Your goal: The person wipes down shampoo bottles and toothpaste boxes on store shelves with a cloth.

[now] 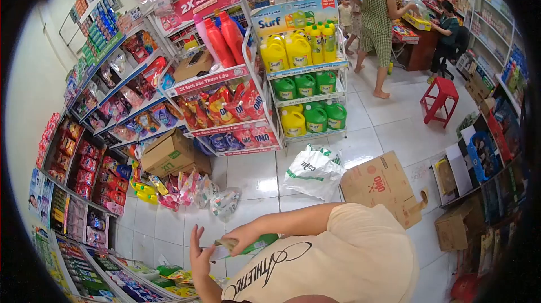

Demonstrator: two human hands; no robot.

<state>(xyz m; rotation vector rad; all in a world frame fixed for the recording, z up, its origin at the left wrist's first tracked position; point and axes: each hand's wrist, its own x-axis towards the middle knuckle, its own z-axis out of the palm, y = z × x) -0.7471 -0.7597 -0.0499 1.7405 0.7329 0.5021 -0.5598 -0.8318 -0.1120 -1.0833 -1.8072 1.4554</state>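
My right hand (243,237) reaches in from the right, its fingers closed around a small pack (222,250) with a pale, greenish end. A green item (262,242) shows just beyond its wrist; whether it belongs to the same pack is hidden. My left hand (200,253) is just left of the pack, fingers spread and pointing up. Whether its thumb touches the pack I cannot tell. Below both hands, bagged goods (179,276) lie by the lower shelf.
Detergent racks (225,80) (307,66) stand ahead. A cardboard box (169,153), a white plastic bag (313,172) and flattened cardboard (380,187) are on the floor. Farther back are a red stool (439,100), a standing person (376,21) and a seated person (448,29).
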